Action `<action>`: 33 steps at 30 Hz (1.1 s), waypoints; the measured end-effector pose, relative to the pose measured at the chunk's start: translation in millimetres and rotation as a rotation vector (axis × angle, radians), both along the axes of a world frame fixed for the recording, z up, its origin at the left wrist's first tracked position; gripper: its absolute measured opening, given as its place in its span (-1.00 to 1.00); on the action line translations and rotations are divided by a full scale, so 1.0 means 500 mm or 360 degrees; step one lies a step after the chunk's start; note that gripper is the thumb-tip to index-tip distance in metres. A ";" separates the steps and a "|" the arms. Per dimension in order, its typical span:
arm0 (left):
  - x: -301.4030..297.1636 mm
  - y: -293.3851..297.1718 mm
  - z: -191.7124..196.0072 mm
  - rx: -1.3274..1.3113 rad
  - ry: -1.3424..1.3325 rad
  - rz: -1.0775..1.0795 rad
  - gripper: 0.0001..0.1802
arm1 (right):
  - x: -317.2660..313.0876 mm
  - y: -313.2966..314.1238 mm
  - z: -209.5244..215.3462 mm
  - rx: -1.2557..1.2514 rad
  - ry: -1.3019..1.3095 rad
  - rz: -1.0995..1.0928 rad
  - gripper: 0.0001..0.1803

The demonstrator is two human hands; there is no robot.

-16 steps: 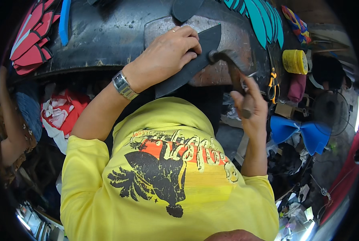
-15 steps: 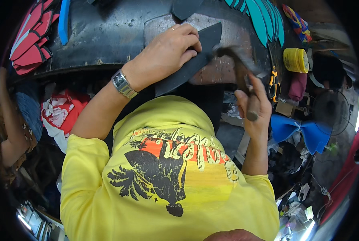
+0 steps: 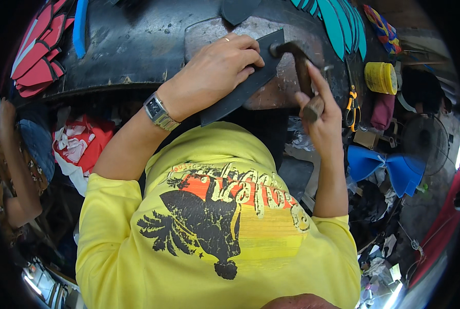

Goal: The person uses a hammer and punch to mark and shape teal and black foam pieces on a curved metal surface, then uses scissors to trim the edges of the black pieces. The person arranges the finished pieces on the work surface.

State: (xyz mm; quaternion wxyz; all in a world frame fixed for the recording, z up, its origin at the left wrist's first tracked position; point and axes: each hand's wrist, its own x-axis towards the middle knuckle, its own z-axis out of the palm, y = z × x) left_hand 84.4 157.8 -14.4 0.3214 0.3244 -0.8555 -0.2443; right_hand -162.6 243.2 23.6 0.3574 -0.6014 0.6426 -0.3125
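My left hand (image 3: 222,62) is closed over the edge of a flat black pointed piece (image 3: 253,82), its fingers curled at the edge and thumb hidden. The piece lies slantwise over a worn slab (image 3: 280,95), its lower end reaching past the bench edge toward my yellow shirt. My right hand (image 3: 323,116) grips a hammer (image 3: 303,77) by its wooden handle, with the forefinger stretched along it. The hammer's round face is by the right edge of the black piece, near its tip; I cannot tell whether they touch.
Red cut pieces (image 3: 37,64) and a blue strip (image 3: 80,31) lie on the bench (image 3: 122,46) at left. At right are teal pieces (image 3: 338,26), orange-handled scissors (image 3: 352,110) and a yellow tub (image 3: 380,77). Another person's arm (image 3: 21,180) shows at far left, a fan (image 3: 428,144) at right.
The hammer and my right hand have moved up and slightly left, the head now nearer the piece's tip. My left hand has shifted slightly right along the piece.
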 end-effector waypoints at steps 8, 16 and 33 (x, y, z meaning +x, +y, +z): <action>-0.006 0.003 0.005 0.0031 -0.0018 0.0020 -0.77 | 0.003 -0.134 -0.015 -0.0137 -0.0074 0.0093 -0.38; -0.009 0.027 0.012 -0.0014 -0.0069 0.0171 -0.72 | 0.031 -0.068 0.093 -0.0571 -0.0765 -0.0147 -0.33; -0.030 0.023 0.056 0.0420 0.0053 0.0065 -0.53 | -0.115 -0.075 -0.066 -0.0618 0.0892 -0.0361 -0.45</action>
